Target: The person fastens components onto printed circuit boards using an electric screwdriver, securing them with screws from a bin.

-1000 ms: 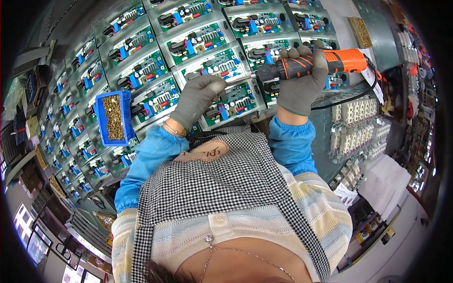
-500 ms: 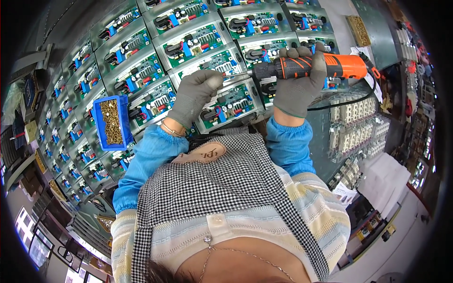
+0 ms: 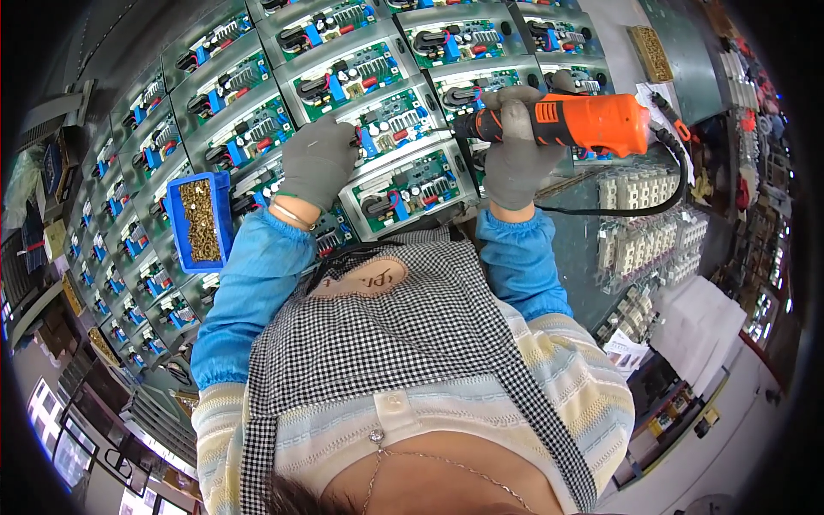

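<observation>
One gloved right hand point(image 3: 520, 165) grips an orange power screwdriver point(image 3: 592, 124) over circuit boards point(image 3: 410, 194).

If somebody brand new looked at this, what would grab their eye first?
Probably the bright orange power tool gripped in the grey-gloved right hand, right of center. Next, the rows of green circuit boards spreading across the top and left, with the gloved left hand among them. Then the blue bin of brass-colored pieces, left of that hand.
</observation>
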Tool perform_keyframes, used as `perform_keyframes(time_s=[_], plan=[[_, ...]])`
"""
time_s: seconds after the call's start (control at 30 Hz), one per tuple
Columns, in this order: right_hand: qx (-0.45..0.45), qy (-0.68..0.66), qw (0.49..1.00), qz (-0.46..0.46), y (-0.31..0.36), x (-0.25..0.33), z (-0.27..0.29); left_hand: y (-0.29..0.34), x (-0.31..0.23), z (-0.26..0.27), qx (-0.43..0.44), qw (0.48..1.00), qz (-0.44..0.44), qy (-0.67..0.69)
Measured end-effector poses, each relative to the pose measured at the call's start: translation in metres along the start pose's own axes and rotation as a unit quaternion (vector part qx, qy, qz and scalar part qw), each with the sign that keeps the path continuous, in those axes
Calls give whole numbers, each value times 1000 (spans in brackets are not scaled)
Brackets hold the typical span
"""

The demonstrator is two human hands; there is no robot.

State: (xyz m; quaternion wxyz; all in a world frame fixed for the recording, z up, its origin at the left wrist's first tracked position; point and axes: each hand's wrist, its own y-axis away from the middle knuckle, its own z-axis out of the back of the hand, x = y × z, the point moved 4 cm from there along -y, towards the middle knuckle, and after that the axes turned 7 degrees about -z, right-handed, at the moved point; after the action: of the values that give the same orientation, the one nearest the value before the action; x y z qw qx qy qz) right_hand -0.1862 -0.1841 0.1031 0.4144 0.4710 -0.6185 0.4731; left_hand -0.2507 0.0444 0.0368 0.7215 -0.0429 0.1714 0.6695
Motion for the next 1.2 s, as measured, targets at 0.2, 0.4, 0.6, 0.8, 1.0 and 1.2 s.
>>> perform_keyframes(time_s=[0.2,0.4,0.6,0.8,1.0,1.2], plan=[[30,52,998,30,1,2,-3,4,4,-2,-48,999,-15,17],[21,35,999,34,1,2,-1,7,5,1,-53,998,-24,22],[22,48,999,7,5,3,-4,6,3,0,-38,999,-22,10],[47,27,998,-7,10,4,-9,6,4,-2,-51,998,-30,16],[257,55,964,39,17,-2,-14,5,6,-3,-36,999,-20,12],[418,45,899,-124,14,-2,-31,6,5,-2,-15,1000,-9,5]])
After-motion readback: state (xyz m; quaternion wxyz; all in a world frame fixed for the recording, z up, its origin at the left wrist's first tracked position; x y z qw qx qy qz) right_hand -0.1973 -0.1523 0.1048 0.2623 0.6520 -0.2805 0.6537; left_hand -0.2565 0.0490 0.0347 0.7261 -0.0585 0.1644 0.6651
